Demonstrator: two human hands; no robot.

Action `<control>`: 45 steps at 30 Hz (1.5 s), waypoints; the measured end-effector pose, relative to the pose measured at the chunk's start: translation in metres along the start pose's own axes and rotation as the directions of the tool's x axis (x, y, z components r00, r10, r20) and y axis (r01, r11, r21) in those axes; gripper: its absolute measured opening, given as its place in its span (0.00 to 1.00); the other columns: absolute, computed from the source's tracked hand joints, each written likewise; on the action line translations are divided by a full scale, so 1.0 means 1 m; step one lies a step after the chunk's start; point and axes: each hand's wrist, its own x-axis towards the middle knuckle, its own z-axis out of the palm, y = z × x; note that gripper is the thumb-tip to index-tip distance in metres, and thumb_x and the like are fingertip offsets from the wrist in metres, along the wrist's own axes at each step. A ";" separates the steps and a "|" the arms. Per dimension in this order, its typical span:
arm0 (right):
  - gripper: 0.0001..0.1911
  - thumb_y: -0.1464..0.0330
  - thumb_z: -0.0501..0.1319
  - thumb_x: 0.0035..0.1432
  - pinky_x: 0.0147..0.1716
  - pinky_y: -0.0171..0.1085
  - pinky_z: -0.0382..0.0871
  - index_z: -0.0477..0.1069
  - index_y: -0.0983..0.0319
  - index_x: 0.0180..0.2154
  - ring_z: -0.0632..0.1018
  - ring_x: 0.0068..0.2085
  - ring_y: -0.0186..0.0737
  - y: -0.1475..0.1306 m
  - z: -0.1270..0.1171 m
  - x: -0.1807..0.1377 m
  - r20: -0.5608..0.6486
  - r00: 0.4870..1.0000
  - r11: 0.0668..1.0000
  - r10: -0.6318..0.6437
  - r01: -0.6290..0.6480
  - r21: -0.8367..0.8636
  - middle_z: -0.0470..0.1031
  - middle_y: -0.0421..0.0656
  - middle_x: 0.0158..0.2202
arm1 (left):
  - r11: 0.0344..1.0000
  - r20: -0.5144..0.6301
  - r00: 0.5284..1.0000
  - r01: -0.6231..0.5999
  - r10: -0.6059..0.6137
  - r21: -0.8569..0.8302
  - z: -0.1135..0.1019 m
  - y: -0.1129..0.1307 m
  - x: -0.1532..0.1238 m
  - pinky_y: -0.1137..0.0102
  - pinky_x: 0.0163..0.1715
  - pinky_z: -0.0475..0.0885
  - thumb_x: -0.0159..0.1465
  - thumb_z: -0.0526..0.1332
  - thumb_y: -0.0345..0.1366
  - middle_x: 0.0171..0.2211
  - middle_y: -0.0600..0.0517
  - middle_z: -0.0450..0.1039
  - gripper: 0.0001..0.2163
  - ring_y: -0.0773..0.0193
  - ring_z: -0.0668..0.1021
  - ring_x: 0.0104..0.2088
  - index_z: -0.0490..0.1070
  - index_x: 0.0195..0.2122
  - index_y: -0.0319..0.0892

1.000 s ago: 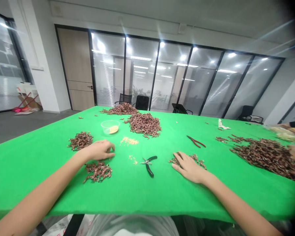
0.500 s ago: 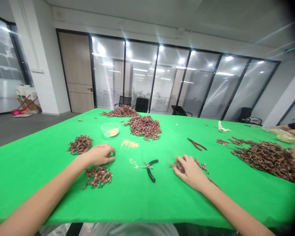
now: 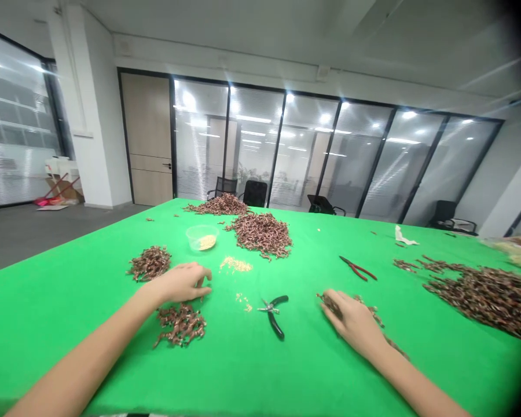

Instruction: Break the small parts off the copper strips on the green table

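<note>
My left hand [image 3: 184, 282] hovers palm down between two small heaps, its fingers loosely curved and apart from the thumb. Beyond its wrist lies one heap of small brown twisted pieces [image 3: 150, 263]; just in front lies another little pile of brown pieces [image 3: 182, 325]. On the right, my right hand [image 3: 349, 318] is closed over a clump of brown pieces [image 3: 332, 306], with more pieces showing behind its knuckles and by the wrist. Cutting pliers with black handles [image 3: 274, 315] lie spread on the green cloth between my hands. Red-handled pliers [image 3: 358, 269] rest farther off.
Two large brown heaps [image 3: 263, 234] sit toward the far edge. A clear plastic bowl [image 3: 202, 238] holds pale yellow bits, and loose yellow bits [image 3: 235, 265] lie nearby. At right are another large heap [image 3: 486, 298], a white scrap [image 3: 403, 236] and part of another person's arm.
The view has tilted slightly, so everything sits lower and farther right. My right hand's fingers have drawn closer together over the brown pieces. My left hand has hardly moved.
</note>
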 end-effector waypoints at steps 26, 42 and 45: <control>0.20 0.49 0.61 0.59 0.27 0.36 0.67 0.68 0.59 0.31 0.72 0.25 0.40 -0.031 -0.025 0.067 -0.228 0.903 0.838 0.364 -0.210 0.504 0.71 0.39 0.24 | 0.999 -0.227 0.974 -0.001 0.011 0.042 -0.026 -0.006 -0.012 0.62 0.46 0.69 0.69 0.54 0.47 0.38 0.48 0.80 0.16 0.53 0.79 0.45 0.75 0.50 0.46; 0.06 0.66 0.64 0.57 0.24 0.32 0.56 0.69 0.60 0.30 0.67 0.25 0.34 -0.321 0.045 0.157 0.059 0.989 0.638 -0.134 0.040 0.769 0.68 0.35 0.23 | 0.981 -0.594 0.791 0.192 -0.145 0.015 -0.049 -0.034 -0.033 0.69 0.32 0.63 0.70 0.51 0.47 0.26 0.52 0.79 0.18 0.61 0.77 0.29 0.77 0.35 0.44; 0.04 0.67 0.63 0.57 0.25 0.34 0.56 0.71 0.60 0.31 0.69 0.25 0.37 -0.323 0.049 0.149 0.060 0.978 0.708 -0.201 0.103 0.699 0.71 0.38 0.23 | 0.990 -0.529 0.843 0.138 -0.098 0.037 -0.044 -0.033 -0.030 0.68 0.33 0.64 0.70 0.51 0.47 0.30 0.51 0.80 0.17 0.61 0.78 0.31 0.77 0.38 0.45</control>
